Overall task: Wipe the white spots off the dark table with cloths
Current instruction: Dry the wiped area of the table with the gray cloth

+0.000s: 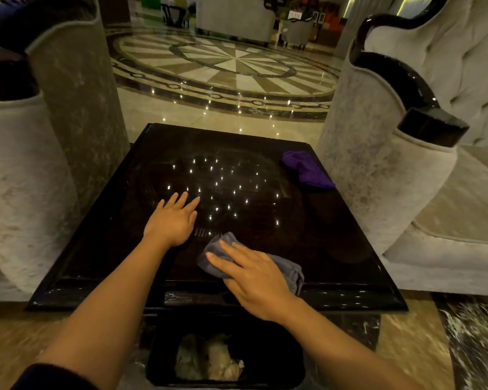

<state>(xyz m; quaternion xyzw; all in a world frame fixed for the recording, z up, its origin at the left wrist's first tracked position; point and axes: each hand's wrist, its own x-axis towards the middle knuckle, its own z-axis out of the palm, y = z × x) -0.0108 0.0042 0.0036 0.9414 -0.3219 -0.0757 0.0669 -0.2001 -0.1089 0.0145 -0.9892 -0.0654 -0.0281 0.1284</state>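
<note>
My left hand [172,222] lies flat on the glossy dark square desk [335,235], grip released, fingers spread. Right of it, my right hand [254,274] presses a crumpled grey cloth [286,267] near the desk's front edge, palm flat, grip released. A purple cloth [307,168] sits at the desk's far right edge.

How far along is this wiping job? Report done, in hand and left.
Done: nothing clearly; the near strip of the dark table looks spot-free. In hand: the right hand presses a grey cloth at the near edge; the left hand rests flat and bare. Left: white spots mid-table; the purple cloth lies unused.
</note>
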